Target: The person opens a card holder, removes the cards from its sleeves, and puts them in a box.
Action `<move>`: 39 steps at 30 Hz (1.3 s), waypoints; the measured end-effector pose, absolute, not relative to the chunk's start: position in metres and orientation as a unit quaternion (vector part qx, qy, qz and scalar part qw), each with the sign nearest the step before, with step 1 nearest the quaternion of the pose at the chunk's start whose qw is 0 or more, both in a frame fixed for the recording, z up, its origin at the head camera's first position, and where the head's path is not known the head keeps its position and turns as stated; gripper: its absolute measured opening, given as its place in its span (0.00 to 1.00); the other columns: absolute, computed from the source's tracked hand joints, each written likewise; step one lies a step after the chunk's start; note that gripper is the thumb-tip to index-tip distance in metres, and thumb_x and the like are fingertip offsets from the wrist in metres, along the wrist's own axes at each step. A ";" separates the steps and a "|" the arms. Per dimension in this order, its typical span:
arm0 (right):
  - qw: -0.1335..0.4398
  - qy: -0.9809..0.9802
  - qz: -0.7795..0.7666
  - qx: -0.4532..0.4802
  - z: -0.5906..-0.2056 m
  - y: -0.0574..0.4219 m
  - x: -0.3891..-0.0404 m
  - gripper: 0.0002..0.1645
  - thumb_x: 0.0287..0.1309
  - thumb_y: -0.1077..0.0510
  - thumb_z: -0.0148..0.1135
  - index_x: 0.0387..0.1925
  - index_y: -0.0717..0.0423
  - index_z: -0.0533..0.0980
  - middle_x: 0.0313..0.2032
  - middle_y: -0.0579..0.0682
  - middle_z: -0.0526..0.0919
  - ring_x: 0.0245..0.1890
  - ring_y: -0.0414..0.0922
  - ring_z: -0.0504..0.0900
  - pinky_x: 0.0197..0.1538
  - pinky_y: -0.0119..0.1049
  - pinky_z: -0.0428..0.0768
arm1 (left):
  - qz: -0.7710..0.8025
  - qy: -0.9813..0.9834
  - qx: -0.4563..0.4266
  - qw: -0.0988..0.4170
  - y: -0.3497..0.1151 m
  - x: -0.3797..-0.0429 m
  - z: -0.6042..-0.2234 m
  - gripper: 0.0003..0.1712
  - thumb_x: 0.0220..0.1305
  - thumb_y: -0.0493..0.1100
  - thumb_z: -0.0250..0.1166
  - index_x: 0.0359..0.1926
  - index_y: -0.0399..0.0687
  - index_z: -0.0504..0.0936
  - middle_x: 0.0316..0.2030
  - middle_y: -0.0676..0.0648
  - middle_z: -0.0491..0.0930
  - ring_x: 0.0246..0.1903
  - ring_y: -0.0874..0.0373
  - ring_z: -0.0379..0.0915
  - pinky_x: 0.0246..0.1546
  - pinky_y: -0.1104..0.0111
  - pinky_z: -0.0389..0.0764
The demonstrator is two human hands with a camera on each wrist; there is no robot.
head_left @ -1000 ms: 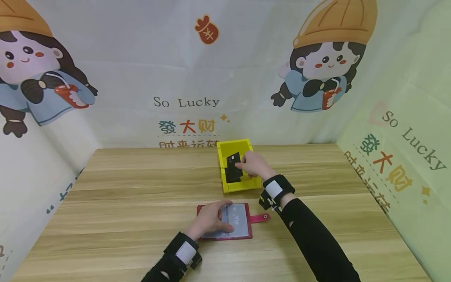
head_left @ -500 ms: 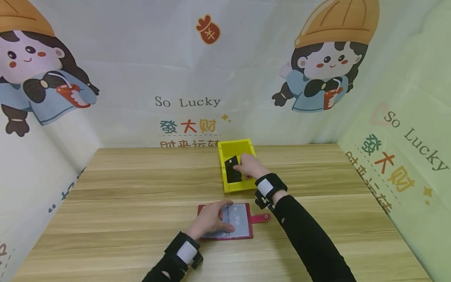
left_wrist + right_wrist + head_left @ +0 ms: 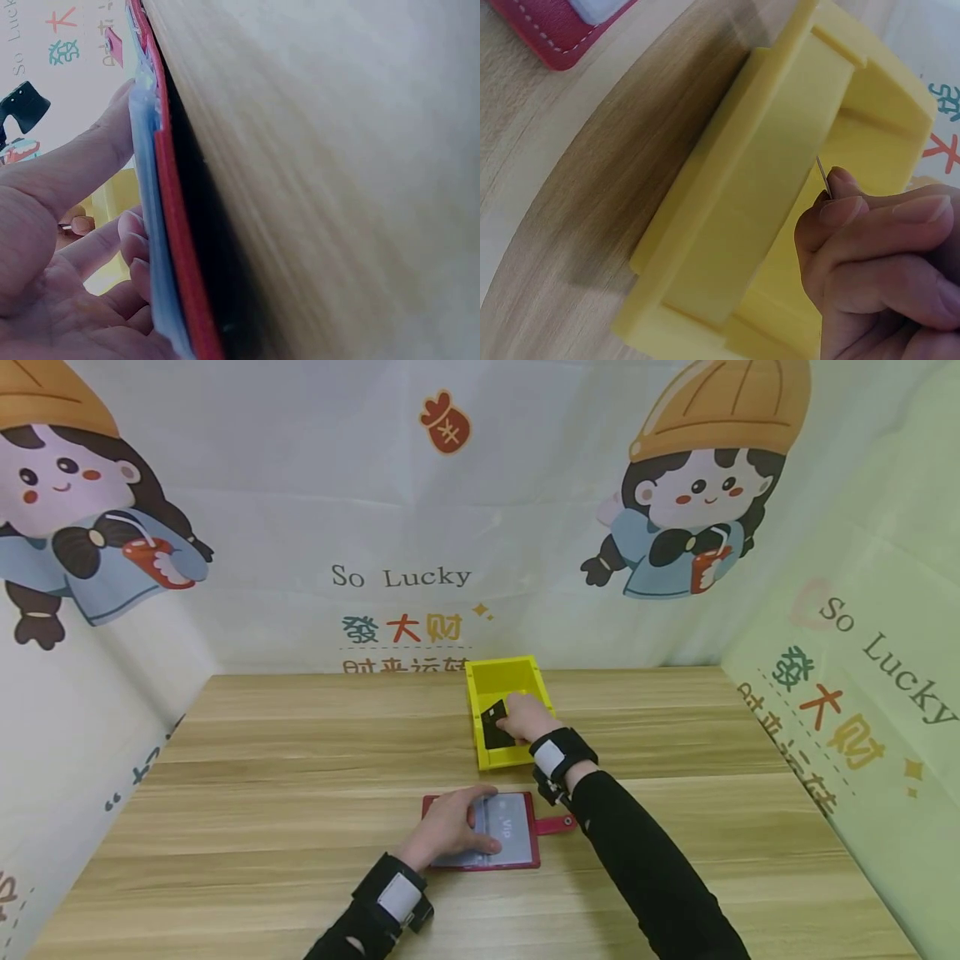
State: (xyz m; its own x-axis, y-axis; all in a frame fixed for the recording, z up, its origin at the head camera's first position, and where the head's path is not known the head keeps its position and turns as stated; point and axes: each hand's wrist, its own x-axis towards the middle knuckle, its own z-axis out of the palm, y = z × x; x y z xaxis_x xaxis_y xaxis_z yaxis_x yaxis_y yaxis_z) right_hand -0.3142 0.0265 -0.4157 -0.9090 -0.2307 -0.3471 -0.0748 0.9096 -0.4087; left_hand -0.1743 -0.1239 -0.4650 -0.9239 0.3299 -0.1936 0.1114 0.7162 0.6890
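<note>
In the head view a red card holder (image 3: 534,852) lies spread on the table, its clear sleeves (image 3: 506,831) facing up with "Vip" lettering. My left hand (image 3: 448,827) rests on its left part, thumb and fingertips touching the sleeves; the left wrist view shows these fingers (image 3: 135,244) against the sleeve stack. Farther back is a yellow bin (image 3: 472,693) holding dark card material. Over it my right hand (image 3: 528,720) pinches a black card (image 3: 495,733) between thumb and index finger. Only a thin edge of that card (image 3: 823,174) shows in the right wrist view.
The holder's strap (image 3: 555,825) with a snap points right across the wooden table (image 3: 300,752). Behind the bin rises a printed cloth backdrop (image 3: 525,527), which continues along both sides. Black straps (image 3: 562,756) with cameras are on both wrists.
My right hand has moved slightly left and toward me within the bin; the black card it pinches sits lower, and the two overlapping dark shapes now look like one. The left hand stays put.
</note>
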 end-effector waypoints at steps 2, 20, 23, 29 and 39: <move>0.200 0.960 -0.180 -0.077 -0.419 0.023 -0.317 0.13 0.78 0.57 0.59 0.44 0.66 0.79 0.13 0.48 0.68 0.13 0.41 0.69 0.21 0.29 0.67 | 0.356 0.914 0.123 0.149 -0.124 -0.174 -0.464 0.42 0.52 0.43 0.85 0.67 0.44 0.78 0.57 0.39 0.80 0.50 0.47 0.72 0.56 0.48 0.77; 0.165 0.979 -0.077 -0.094 -0.426 0.015 -0.312 0.15 0.75 0.56 0.62 0.54 0.63 0.82 0.45 0.57 0.88 0.35 0.47 0.77 0.40 0.36 0.72 | 0.358 0.913 0.123 0.152 -0.124 -0.175 -0.463 0.42 0.52 0.42 0.85 0.67 0.43 0.78 0.56 0.38 0.80 0.49 0.47 0.72 0.56 0.49 0.77; 0.170 0.979 -0.071 -0.082 -0.424 0.013 -0.310 0.14 0.76 0.58 0.60 0.55 0.62 0.81 0.47 0.58 0.88 0.37 0.48 0.78 0.42 0.38 0.74 | 0.360 0.912 0.123 0.153 -0.124 -0.174 -0.462 0.42 0.52 0.42 0.84 0.67 0.43 0.78 0.58 0.38 0.80 0.50 0.46 0.72 0.59 0.46 0.77; 0.172 0.981 -0.065 -0.068 -0.424 0.010 -0.308 0.16 0.79 0.61 0.53 0.59 0.61 0.80 0.54 0.60 0.85 0.47 0.53 0.81 0.55 0.48 0.81 | 0.364 0.910 0.122 0.155 -0.124 -0.174 -0.462 0.42 0.52 0.42 0.85 0.67 0.43 0.78 0.60 0.37 0.80 0.52 0.45 0.73 0.62 0.44 0.76; 0.170 0.979 -0.074 -0.084 -0.423 0.013 -0.307 0.16 0.80 0.62 0.52 0.61 0.62 0.77 0.56 0.62 0.82 0.51 0.55 0.78 0.59 0.48 0.79 | 0.362 0.911 0.128 0.151 -0.125 -0.175 -0.463 0.42 0.52 0.42 0.85 0.67 0.42 0.78 0.61 0.37 0.79 0.52 0.46 0.73 0.62 0.44 0.76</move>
State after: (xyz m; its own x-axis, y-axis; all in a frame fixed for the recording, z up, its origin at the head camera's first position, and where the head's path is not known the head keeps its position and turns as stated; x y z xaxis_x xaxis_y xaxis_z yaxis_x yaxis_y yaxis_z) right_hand -0.3074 0.0130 -0.4230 -0.9278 -0.1899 -0.3210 -0.1392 0.9748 -0.1744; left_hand -0.1746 -0.1246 -0.4633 -0.9214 0.3426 -0.1835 0.1233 0.7054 0.6980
